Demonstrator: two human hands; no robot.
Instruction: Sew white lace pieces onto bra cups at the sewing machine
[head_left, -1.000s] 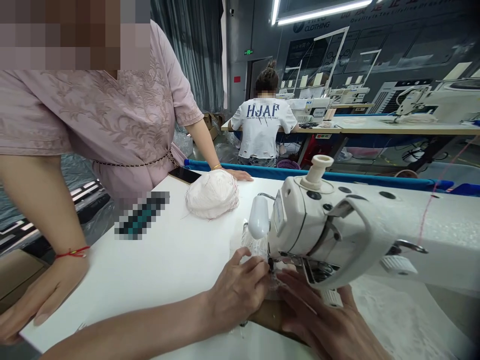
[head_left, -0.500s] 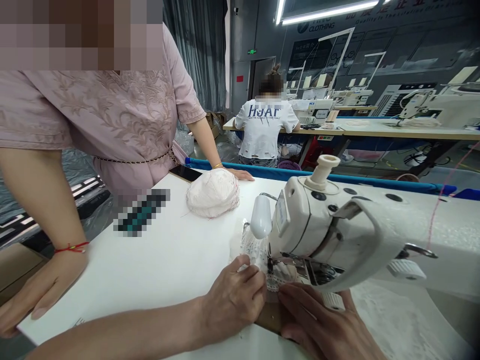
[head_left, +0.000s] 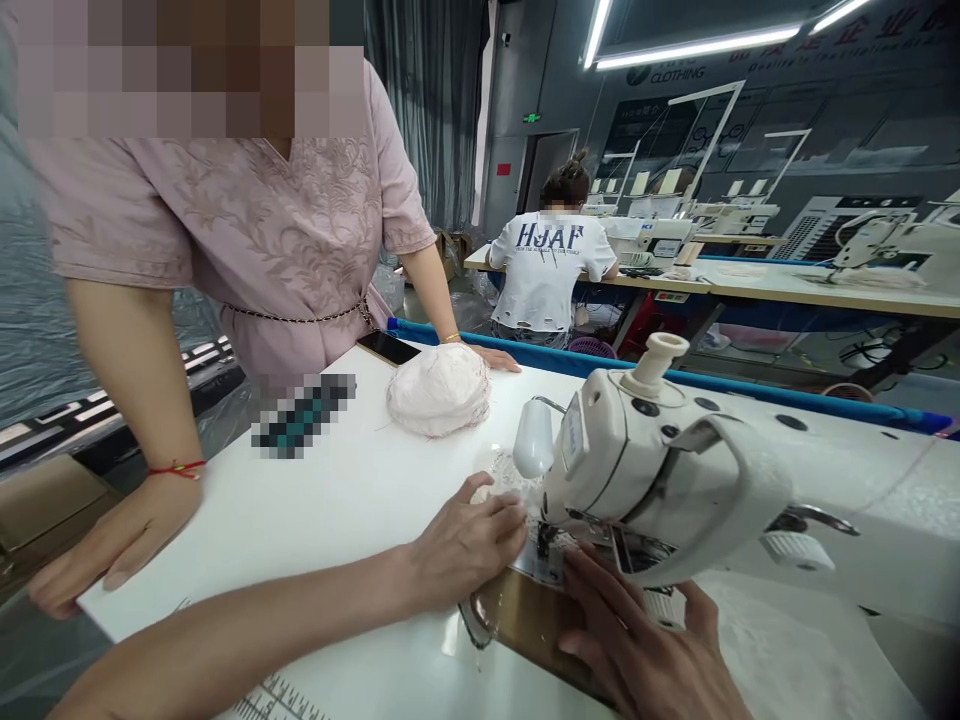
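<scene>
Where the needle comes down: a strip of white lace point(head_left: 512, 478) lies on the table point(head_left: 337, 500), its near end at the foot of the machine point(head_left: 660, 470); it probably runs under the foot, but the machine head hides that spot
Left hand point(head_left: 465, 545): palm down on the table, fingers close together and almost straight, tips pressing on the lace just left of the needle; it grips nothing
Right hand point(head_left: 652, 650): palm down, fingers a little apart and stretched toward the needle, lying flat on the brass plate point(head_left: 517, 612), index tip just beside the foot; it holds nothing
Plate: set into the table under the machine head, between the two hands
Cap point(head_left: 439, 390): a pale pink rounded piece, farther back on the table, well apart from the lace
Phone point(head_left: 388, 348): dark, flat, just beside the cap at the far edge
Co-worker point(head_left: 247, 230): pink top, standing at the table's left side, one hand flat on the near corner with a red cord at the wrist, the other flat by the cap
Person point(head_left: 551, 262): white printed shirt, seated at another table in the background, back turned
</scene>
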